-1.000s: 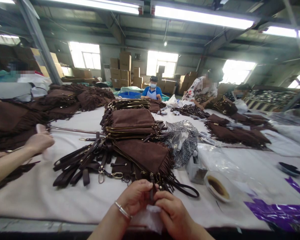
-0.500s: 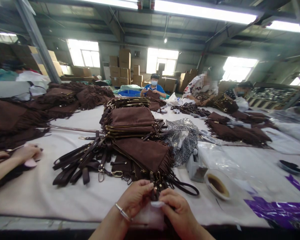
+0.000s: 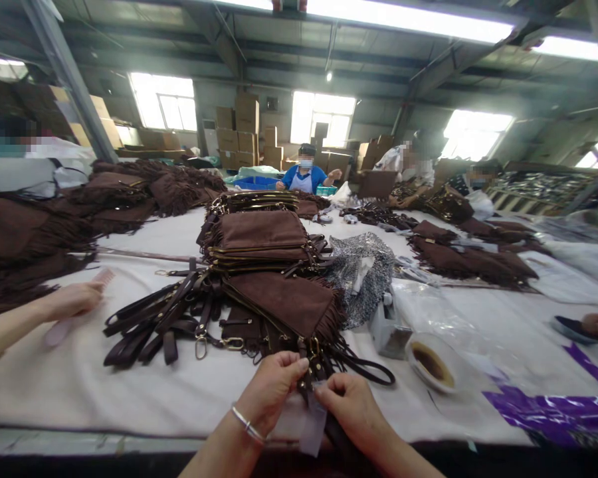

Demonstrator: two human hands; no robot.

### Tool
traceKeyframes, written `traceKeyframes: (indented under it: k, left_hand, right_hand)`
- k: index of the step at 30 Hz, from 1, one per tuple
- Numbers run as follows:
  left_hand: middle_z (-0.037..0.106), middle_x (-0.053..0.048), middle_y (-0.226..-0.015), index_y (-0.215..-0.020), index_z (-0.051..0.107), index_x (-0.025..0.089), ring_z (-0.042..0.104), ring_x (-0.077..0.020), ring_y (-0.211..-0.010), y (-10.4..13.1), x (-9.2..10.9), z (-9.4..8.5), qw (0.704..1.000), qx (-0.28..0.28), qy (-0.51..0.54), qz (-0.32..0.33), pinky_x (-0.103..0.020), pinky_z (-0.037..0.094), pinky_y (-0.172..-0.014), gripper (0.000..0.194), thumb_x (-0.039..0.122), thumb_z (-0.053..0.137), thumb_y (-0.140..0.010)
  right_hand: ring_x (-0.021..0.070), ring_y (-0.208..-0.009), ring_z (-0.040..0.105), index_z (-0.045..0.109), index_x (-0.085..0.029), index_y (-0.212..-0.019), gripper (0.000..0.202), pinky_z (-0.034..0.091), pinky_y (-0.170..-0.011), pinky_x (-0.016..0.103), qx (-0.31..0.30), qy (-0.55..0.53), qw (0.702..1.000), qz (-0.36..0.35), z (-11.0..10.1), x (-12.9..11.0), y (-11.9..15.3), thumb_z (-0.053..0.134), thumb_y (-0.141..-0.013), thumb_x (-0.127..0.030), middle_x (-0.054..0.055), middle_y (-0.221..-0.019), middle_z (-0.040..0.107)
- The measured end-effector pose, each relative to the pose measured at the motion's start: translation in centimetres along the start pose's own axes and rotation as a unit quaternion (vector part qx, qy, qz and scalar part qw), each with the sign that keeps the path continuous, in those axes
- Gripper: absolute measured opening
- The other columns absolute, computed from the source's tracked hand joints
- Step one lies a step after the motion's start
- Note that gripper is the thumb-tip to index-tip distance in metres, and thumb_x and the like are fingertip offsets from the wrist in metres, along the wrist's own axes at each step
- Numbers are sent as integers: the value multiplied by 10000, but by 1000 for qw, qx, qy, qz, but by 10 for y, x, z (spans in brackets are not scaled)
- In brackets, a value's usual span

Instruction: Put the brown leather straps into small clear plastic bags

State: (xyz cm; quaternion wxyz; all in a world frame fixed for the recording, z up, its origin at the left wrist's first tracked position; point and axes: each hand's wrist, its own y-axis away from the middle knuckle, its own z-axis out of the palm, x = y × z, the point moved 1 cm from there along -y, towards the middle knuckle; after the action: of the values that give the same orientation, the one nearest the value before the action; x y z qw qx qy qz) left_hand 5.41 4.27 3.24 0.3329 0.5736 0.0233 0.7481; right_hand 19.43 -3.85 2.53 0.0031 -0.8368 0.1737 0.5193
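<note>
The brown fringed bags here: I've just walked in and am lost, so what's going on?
The left hand pinches a dark strap by a brown fringed bag; the right hand holds a translucent white wrap just below. More bags are stacked behind, loose straps lie to the left, and another person's hand holds something pink at the far left.

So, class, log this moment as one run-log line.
left hand: pinching narrow dark-brown strap | right hand: holding translucent whitish plastic strip | beyond hands: stacked brown fringed suede-like bags
</note>
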Motion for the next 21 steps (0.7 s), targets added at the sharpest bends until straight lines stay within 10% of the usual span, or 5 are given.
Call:
traceKeyframes:
  k: [21]
  left_hand:
    - [573, 17, -647, -691, 608, 142, 484, -121, -627, -7, -12, 2, 990, 48, -90, 102, -247, 382, -601, 227, 348, 704, -698]
  right_hand:
    - [122, -549, 508, 698, -120, -625, 195, 349, -525, 219, -36, -72, 997, -3, -2, -4, 7, 627, -727, -270, 7, -562, 626]
